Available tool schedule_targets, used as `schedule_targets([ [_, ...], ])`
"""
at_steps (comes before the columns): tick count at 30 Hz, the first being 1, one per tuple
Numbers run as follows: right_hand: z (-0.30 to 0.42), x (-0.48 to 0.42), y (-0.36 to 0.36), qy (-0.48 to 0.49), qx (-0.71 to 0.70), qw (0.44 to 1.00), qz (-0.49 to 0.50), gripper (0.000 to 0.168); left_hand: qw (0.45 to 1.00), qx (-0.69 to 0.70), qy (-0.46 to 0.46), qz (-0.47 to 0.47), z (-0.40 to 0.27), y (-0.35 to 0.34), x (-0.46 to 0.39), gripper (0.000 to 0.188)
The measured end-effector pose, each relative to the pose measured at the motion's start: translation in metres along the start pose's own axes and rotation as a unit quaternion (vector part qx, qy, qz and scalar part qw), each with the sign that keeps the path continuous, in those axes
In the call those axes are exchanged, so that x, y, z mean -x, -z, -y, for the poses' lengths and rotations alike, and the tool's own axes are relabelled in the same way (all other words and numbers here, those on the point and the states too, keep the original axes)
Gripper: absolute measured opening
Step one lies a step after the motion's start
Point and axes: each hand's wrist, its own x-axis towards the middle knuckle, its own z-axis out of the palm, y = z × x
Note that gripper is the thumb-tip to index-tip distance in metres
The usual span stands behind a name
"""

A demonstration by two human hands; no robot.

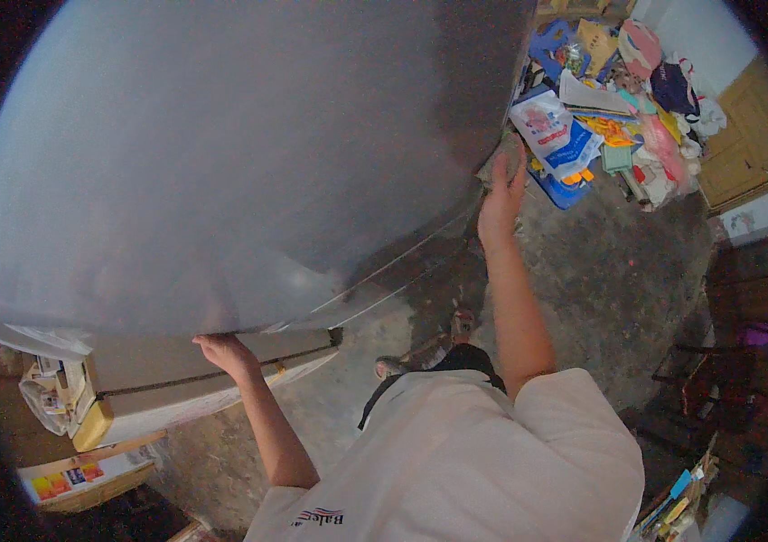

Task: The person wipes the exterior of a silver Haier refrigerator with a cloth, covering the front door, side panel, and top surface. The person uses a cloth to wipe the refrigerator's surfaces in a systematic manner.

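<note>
A large, glossy grey panel (255, 169) fills the upper left and centre, with hazy reflections on its face. At its lower edge is my left hand (227, 353), touching the rim with bent fingers; whether they grip it is unclear. My right hand (502, 203) is up at the panel's right edge. Between its fingers and that edge is a dull grey-brown piece (500, 162), apparently a cloth or sponge. My right fingers lie over it, and part of it is hidden behind them.
Bags, packaging and clothes form a heap (601, 115) on the concrete floor (601, 271) at upper right, beside a wooden door (753, 135). A long box-like piece (187, 372) with a dark strip lies under the panel at left. An open carton (92, 474) sits at lower left.
</note>
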Motion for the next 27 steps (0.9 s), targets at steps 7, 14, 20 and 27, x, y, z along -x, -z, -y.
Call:
schedule_targets([
  [7, -0.022, 0.043, -0.029, 0.129, 0.094, 0.986, -0.048, 0.058, 0.995, -0.094, 0.021, 0.041, 0.008, 0.019, -0.012, 0.064],
  [14, -0.018, 0.099, -0.066, 0.194, 0.167, 0.965, -0.050, 0.054, 0.998, -0.052, -0.009, 0.042, -0.002, 0.017, -0.005, 0.065],
  [20, -0.023, 0.135, -0.088, 0.223, 0.166, 0.960, -0.022, 0.054, 0.998, -0.035, 0.012, 0.060, -0.003, 0.015, -0.008, 0.065],
  [27, -0.031, 0.177, -0.110, 0.266, 0.177, 0.947, 0.009, 0.053, 0.994, 0.013, 0.024, 0.106, 0.006, 0.016, -0.006, 0.061],
])
